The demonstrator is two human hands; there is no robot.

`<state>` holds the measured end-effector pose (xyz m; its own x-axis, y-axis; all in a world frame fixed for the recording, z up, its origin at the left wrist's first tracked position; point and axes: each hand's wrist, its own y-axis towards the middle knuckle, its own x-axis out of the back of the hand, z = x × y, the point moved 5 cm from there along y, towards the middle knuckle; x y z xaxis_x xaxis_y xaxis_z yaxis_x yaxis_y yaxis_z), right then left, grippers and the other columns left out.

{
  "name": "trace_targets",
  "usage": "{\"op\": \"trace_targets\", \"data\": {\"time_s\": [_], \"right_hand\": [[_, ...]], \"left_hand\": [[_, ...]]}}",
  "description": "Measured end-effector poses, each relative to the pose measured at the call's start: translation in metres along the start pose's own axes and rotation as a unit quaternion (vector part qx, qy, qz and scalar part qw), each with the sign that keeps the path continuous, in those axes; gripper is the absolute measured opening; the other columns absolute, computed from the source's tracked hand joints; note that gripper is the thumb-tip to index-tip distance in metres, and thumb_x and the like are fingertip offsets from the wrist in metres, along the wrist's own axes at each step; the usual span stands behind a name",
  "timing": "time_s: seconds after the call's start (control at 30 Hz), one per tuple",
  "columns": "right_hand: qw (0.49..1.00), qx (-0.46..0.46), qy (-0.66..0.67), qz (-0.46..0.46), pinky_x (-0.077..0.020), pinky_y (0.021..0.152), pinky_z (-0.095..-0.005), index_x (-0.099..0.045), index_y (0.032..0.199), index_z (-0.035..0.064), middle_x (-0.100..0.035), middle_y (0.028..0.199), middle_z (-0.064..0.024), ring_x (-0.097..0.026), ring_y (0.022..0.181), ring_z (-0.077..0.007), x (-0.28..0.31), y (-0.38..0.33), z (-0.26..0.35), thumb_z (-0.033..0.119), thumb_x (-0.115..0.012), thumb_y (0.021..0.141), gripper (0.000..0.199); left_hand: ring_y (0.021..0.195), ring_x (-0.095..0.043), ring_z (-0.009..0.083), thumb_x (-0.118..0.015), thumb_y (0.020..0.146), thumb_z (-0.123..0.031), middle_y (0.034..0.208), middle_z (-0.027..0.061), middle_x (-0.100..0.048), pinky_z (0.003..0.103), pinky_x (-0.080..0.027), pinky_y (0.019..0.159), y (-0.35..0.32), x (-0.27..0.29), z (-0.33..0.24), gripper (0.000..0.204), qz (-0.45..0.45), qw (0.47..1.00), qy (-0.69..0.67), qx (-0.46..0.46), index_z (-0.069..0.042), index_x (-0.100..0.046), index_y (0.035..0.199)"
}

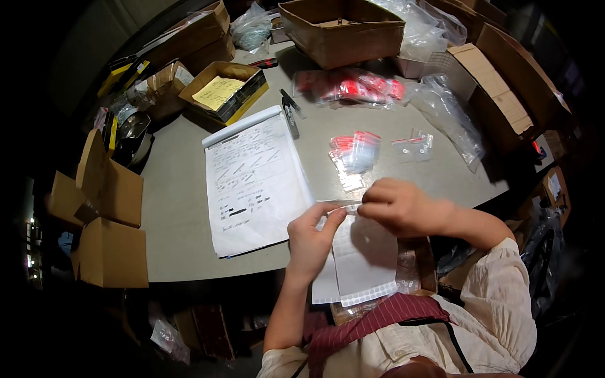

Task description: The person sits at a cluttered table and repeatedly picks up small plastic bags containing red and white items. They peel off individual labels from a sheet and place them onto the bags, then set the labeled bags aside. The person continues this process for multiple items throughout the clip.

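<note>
My left hand (310, 242) pinches a thin pale flat piece (345, 203) between thumb and fingers, at the table's near edge. Its kind is too small to tell. My right hand (398, 205) is closed at the other end of that piece, fingertips bunched; what lies inside them is hidden. Below both hands are white sheets of round stickers (367, 258), with a row of dots along the bottom edge. Just beyond my hands lies a pile of small clear zip bags with red tops (360, 151). A few small clear bags with tiny white pieces (416, 147) lie to its right.
A written notepad (255, 183) lies left, with black markers (291, 116) beside it. Farther back are bundled red-topped bags (350, 87), a large cardboard box (340, 38) and a small box with a yellow note (220, 93). Open cartons (113, 246) stand left; clear plastic (447, 116) lies right.
</note>
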<state>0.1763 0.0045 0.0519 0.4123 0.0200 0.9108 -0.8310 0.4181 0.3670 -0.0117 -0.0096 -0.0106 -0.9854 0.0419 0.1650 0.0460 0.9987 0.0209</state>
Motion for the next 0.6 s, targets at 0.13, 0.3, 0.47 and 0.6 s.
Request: {"op": "trace_targets", "data": {"time_s": [0.13,0.3,0.47,0.6], "right_hand": [[0.932,-0.268,0.238,-0.055,-0.0532,0.069,-0.0364,-0.067,0.099,-0.0007,-0.070,0.086,-0.0130,-0.067,0.076,-0.0221,0.011,-0.001,-0.091,0.010,-0.069,0.082,0.020],[0.897,-0.378,0.228,0.031,-0.0528,0.069,-0.0377,-0.071,0.100,-0.0027,-0.073,0.086,-0.0154,-0.068,0.074,-0.0225,-0.010,-0.017,-0.182,0.017,-0.070,0.087,0.024],[0.934,-0.349,0.069,0.027,-0.0532,0.075,-0.0438,-0.069,0.099,-0.0038,-0.073,0.090,-0.0214,-0.070,0.083,-0.0349,-0.017,-0.016,-0.180,0.029,-0.078,0.084,0.037],[0.881,-0.456,0.077,0.099,-0.0530,0.075,-0.0441,-0.068,0.096,-0.0040,-0.072,0.089,-0.0215,-0.071,0.085,-0.0343,0.012,-0.042,-0.186,0.041,-0.085,0.082,0.050]], "left_hand": [[0.092,-0.065,0.0127,-0.073,0.093,-0.009,0.097,0.0079,-0.076,0.027,-0.051,0.086,-0.002,0.002,-0.003,0.018,-0.010,1.000,0.008,0.002,0.006,-0.075,0.101],[0.093,-0.065,0.0140,-0.073,0.093,-0.009,0.100,0.0097,-0.075,0.028,-0.050,0.088,0.003,-0.001,-0.003,0.019,-0.008,1.000,-0.014,0.016,0.008,-0.074,0.102],[0.083,-0.069,0.0160,-0.076,0.094,-0.022,0.091,0.0117,-0.078,0.029,-0.052,0.080,0.003,0.002,0.007,0.025,-0.029,0.999,0.015,-0.027,0.000,-0.077,0.105],[0.085,-0.069,0.0158,-0.076,0.094,-0.021,0.092,0.0115,-0.078,0.030,-0.052,0.082,0.003,0.001,0.007,0.024,-0.028,0.999,0.027,-0.028,0.000,-0.078,0.105]]}}
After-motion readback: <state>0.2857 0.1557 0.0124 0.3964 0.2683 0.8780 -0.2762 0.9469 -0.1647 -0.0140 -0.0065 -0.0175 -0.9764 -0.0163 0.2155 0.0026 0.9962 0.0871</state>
